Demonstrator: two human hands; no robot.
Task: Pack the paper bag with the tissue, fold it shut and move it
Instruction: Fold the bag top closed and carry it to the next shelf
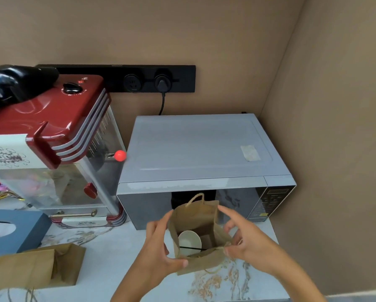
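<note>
Two walls of plain brown colour meet in the far right corner, and a black socket strip (pixel 126 79) is fixed on the far wall with one plug in it. Below, a marble-patterned bench (pixel 126 267) carries everything. The grey microwave (pixel 195 149) stands at the far right side of it, with its door toward the person. Left of the microwave stands a red popcorn machine (pixel 52 118) with a clear case and a small red knob (pixel 120 155) on its side, very close to the microwave. At the near left a second brown bag (pixel 36 268) lies flat on the bench, and behind it is a blue tissue box (pixel 15 229) with an oval opening on top.

The paper bag (pixel 196 234) stands upright on the bench just in front of the microwave door, with its mouth open. Inside it I see a white cup (pixel 189 240) and a thin black stick across it. One twisted handle (pixel 197 198) stands up at the far edge.

The left hand (pixel 158 247) grips the left side of the bag, the thumb on the near panel and the fingers (pixel 168 216) on the left wall. The right hand (pixel 245 243) pinches the right near corner of the rim, while its other fingers are spread above the right edge.
</note>
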